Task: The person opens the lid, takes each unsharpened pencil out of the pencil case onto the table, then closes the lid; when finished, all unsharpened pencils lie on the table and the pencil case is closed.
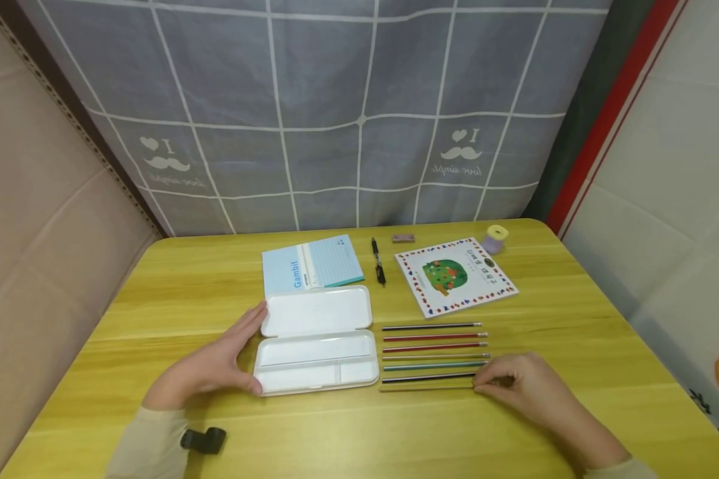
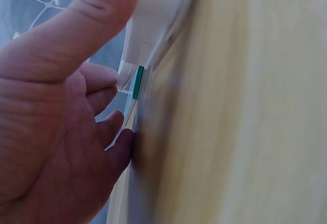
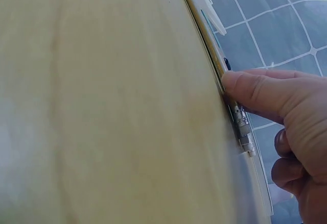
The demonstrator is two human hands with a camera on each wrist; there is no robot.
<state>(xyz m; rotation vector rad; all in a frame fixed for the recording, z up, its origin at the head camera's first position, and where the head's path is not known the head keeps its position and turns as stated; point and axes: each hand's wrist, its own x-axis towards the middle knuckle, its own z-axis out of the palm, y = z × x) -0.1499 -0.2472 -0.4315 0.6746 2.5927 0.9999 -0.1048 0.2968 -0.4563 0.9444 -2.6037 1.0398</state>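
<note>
A white pencil case lies opened out flat, its lid folded back and its compartments bare. Along the case's left side is my left hand, thumb at the lower left corner and extended fingers at the lid's edge. To the right of the case, several pencils lie in a row, dark, red, green and gold. My right hand pinches the nearest one, a gold pencil, close to its eraser end between thumb and finger. In the right wrist view the pencil's metal ferrule shows below the thumb.
Behind the case lies a light blue notebook. A black pen, a brownish eraser, a white picture book and a small yellow-and-purple jar are toward the table's back edge. A gridded grey curtain hangs behind.
</note>
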